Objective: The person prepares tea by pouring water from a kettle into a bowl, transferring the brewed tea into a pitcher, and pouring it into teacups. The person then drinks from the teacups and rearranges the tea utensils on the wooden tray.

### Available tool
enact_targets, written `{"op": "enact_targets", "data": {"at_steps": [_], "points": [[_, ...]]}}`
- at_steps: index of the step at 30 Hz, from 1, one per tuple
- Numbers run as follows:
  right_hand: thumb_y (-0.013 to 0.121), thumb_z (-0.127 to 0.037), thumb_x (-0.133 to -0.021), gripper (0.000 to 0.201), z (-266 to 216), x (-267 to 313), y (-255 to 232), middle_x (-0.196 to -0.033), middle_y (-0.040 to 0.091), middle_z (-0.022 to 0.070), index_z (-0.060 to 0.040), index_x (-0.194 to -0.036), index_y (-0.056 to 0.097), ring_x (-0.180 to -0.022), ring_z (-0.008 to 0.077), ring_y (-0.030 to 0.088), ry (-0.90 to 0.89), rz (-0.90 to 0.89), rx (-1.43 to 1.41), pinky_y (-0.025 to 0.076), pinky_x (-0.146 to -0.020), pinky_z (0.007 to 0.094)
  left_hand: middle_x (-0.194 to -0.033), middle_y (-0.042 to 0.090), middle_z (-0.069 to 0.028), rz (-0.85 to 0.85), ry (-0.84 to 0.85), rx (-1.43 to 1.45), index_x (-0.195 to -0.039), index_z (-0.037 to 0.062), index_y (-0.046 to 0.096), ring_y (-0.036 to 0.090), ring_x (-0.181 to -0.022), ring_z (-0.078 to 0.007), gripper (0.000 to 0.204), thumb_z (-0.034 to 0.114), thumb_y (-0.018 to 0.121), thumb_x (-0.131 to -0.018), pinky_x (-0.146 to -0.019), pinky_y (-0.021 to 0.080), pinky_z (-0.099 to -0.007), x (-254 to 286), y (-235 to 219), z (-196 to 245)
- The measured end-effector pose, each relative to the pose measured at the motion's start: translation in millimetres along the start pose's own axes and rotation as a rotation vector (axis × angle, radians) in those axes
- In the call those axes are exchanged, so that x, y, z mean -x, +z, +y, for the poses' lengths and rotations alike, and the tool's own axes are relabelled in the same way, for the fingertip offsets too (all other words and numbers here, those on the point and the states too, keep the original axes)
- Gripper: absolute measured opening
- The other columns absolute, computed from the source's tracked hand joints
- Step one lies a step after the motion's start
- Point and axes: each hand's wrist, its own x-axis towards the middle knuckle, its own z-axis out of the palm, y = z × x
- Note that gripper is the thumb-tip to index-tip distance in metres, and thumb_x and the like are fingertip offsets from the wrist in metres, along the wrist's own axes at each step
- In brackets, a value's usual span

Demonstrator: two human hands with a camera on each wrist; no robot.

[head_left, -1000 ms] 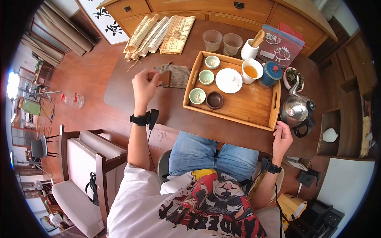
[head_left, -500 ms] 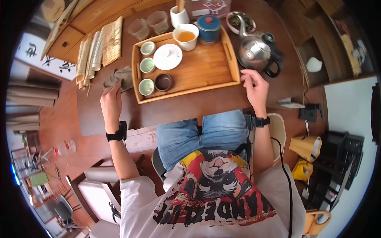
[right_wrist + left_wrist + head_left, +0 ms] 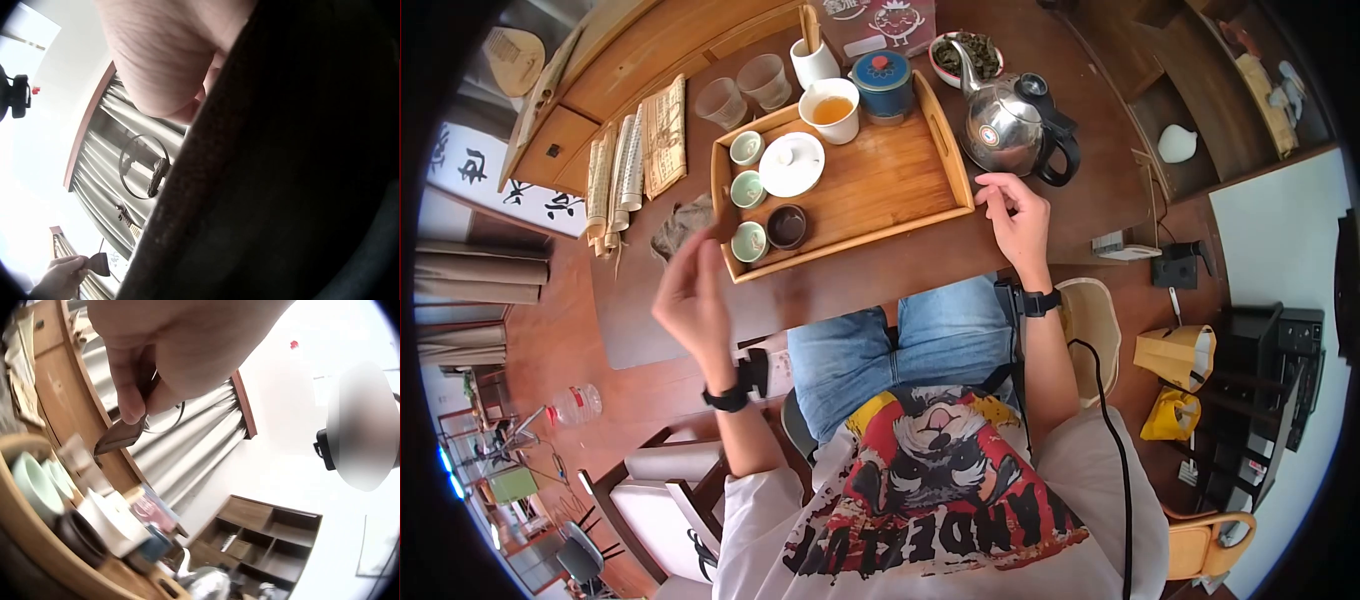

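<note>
My left hand is raised by the tray's left front corner, with a small flat brown piece that flares at its free end pinched between thumb and fingers. On the wooden tray stand green cups, a dark brown cup, a white lidded bowl, a white pitcher of tea and a blue canister. The right hand rests at the table's front edge beside the tray's right corner, fingers loosely curled, holding nothing visible.
A steel kettle stands right of the tray, before a bowl of tea leaves. A grey-brown cloth lies left of it. Behind are two clear glasses and a white holder; rolled scrolls lie at the left.
My left hand has come away from the cloth toward the tray's left front corner with the brown piece. The head view has swung right; my right hand stays by the tray corner.
</note>
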Motion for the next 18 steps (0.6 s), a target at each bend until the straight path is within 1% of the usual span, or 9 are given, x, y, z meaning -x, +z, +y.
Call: {"op": "enact_targets", "data": {"at_steps": [3, 4, 7, 12, 13, 15, 16, 17, 18], "points": [[0.064, 0.000, -0.108, 0.020, 1.2, 0.0, 0.1, -0.088, 0.078, 0.0018, -0.0012, -0.122, 0.078, -0.071, 0.0048, 0.065, -0.016, 0.008, -0.002, 0.052, -0.067, 0.0223, -0.114, 0.084, -0.0083, -0.221, -0.017, -0.021, -0.122, -0.0036, 0.083, 0.076, -0.103, -0.0122, 0.019, 0.002, 0.078, -0.104, -0.089, 0.061, -0.0280, 20.0, 45.9, 39.8], [0.064, 0.002, -0.107, 0.020, 0.5, -0.3, 0.2, -0.088, 0.078, 0.0020, -0.0007, -0.122, 0.078, -0.071, 0.0048, 0.064, -0.023, 0.010, -0.014, 0.052, -0.067, 0.0222, -0.115, 0.085, -0.0107, -0.288, 0.076, -0.066, -0.120, -0.0016, 0.084, 0.077, -0.103, -0.0137, 0.019, 0.003, 0.079, -0.103, -0.090, 0.061, -0.0289, 22.1, 61.7, 37.1], [0.068, 0.001, -0.105, 0.017, -2.4, -0.5, 0.9, -0.084, 0.080, 0.0053, -0.0027, -0.117, 0.079, -0.070, 0.0089, 0.071, 0.005, 0.030, -0.026, 0.056, -0.068, 0.0265, -0.121, 0.084, -0.0159, -0.426, 0.237, -0.106, -0.116, -0.0017, 0.084, 0.079, -0.115, -0.0296, 0.021, -0.001, 0.079, -0.096, -0.101, 0.060, -0.0373, 33.9, 105.6, 40.2], [0.067, -0.001, -0.107, 0.016, -1.0, -0.2, 0.8, -0.083, 0.079, 0.0047, -0.0026, -0.117, 0.079, -0.068, 0.0072, 0.068, 0.011, 0.022, -0.029, 0.054, -0.066, 0.0257, -0.122, 0.083, -0.0179, -0.429, 0.152, -0.055, -0.117, -0.0030, 0.083, 0.081, -0.111, -0.0310, 0.022, -0.001, 0.080, -0.096, -0.098, 0.063, -0.0378, 51.9, 141.8, 35.8], [0.067, -0.001, -0.107, 0.016, -0.9, -0.6, 0.5, -0.083, 0.079, 0.0047, -0.0026, -0.117, 0.079, -0.068, 0.0072, 0.068, -0.005, 0.020, -0.031, 0.054, -0.066, 0.0257, -0.122, 0.083, -0.0179, -0.416, 0.160, -0.053, -0.117, -0.0030, 0.083, 0.081, -0.111, -0.0310, 0.022, -0.001, 0.080, -0.096, -0.098, 0.063, -0.0378, 52.9, 143.8, 34.8], [0.067, -0.002, -0.107, 0.016, -0.5, -0.1, 0.5, -0.084, 0.079, 0.0039, -0.0021, -0.118, 0.079, -0.067, 0.0064, 0.066, 0.001, 0.023, -0.048, 0.052, -0.065, 0.0255, -0.120, 0.084, -0.0182, -0.398, -0.014, 0.038, -0.118, -0.0045, 0.082, 0.082, -0.106, -0.0281, 0.021, 0.000, 0.079, -0.098, -0.093, 0.065, -0.0362, 53.0, 143.1, 35.1], [0.067, -0.002, -0.108, 0.016, -0.7, 0.2, 0.8, -0.086, 0.080, 0.0039, -0.0017, -0.118, 0.078, -0.068, 0.0061, 0.065, 0.015, 0.022, -0.106, 0.051, -0.063, 0.0246, -0.116, 0.084, -0.0179, -0.388, 0.041, 0.036, -0.119, -0.0060, 0.081, 0.083, -0.103, -0.0245, 0.020, 0.002, 0.078, -0.101, -0.089, 0.066, -0.0339, 49.8, 140.3, 36.8], [0.067, -0.003, -0.108, 0.016, 0.2, 0.1, 0.7, -0.088, 0.080, 0.0043, -0.0016, -0.119, 0.078, -0.069, 0.0072, 0.067, 0.021, 0.026, -0.138, 0.053, -0.064, 0.0242, -0.116, 0.084, -0.0179, -0.373, 0.051, 0.042, -0.119, -0.0060, 0.081, 0.083, -0.103, -0.0245, 0.020, 0.002, 0.078, -0.101, -0.089, 0.066, -0.0339, 48.0, 136.3, 40.7], [0.066, -0.003, -0.109, 0.018, -6.6, 1.4, 0.6, -0.091, 0.080, 0.0041, -0.0007, -0.123, 0.077, -0.073, 0.0070, 0.067, 0.031, 0.023, -0.109, 0.053, -0.068, 0.0238, -0.115, 0.083, -0.0190, -0.383, -0.033, 0.083, -0.118, -0.0060, 0.080, 0.083, -0.101, -0.0269, 0.019, 0.001, 0.077, -0.101, -0.089, 0.065, -0.0344, 46.2, 132.3, 46.5]]}}
